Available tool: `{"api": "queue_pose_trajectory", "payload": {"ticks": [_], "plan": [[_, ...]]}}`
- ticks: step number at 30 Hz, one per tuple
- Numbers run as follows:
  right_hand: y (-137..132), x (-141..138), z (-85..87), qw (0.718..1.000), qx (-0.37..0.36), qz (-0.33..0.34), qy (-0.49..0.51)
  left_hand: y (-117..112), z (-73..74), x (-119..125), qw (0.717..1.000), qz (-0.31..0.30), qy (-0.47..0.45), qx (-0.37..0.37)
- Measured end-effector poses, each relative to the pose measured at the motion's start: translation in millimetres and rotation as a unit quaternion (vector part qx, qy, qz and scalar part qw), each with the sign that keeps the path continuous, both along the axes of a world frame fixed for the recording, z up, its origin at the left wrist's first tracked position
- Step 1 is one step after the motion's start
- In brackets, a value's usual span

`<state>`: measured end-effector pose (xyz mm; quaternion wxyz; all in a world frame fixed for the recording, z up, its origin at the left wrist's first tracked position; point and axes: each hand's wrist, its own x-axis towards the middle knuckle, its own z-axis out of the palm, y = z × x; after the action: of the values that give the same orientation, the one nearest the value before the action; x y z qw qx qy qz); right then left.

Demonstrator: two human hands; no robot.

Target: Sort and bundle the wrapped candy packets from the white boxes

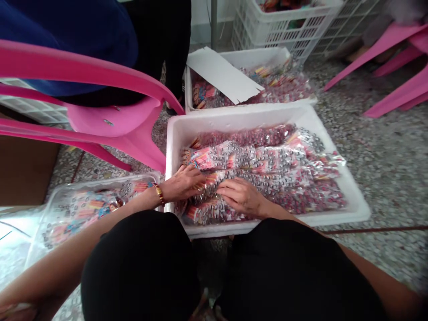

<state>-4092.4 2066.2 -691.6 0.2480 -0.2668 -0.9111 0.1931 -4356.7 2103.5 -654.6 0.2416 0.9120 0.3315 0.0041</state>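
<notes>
Sideways run long packet rows point(261, 157); left hand point(185, 183), right hand point(243, 197) touch them, fingers bent, pinch unclear.

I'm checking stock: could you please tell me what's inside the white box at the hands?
Rows of plastic-wrapped packets, left hand and right hand on them; whatever lies beneath is covered.

Dim, soft indoor light, small glints on plastic packets point(267, 159), washed-out glare lower left, black trousers point(140, 267) nearly detailless, floor point(397, 178) blurred, edges stretched
</notes>
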Motion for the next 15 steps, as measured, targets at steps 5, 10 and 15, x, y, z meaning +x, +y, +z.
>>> {"api": "queue_pose_trajectory", "payload": {"ticks": [5, 10, 15], "plan": [[3.5, 12.3, -1.8, 0.998, -0.032, -0.045, -0.008, 10.8, -18.0, 0.7, 1.000, 0.023, 0.005, -0.020], [-0.6, 19.5, -4.7, 0.996, -0.048, -0.079, 0.004, 12.3, -24.9, -1.9, 0.998, 0.059, -0.018, -0.030], [2.2, 24.9, -8.9, 0.990, -0.066, -0.126, 0.014, 15.5, -21.6, -0.8, 0.992, 0.107, -0.018, -0.071]]}}
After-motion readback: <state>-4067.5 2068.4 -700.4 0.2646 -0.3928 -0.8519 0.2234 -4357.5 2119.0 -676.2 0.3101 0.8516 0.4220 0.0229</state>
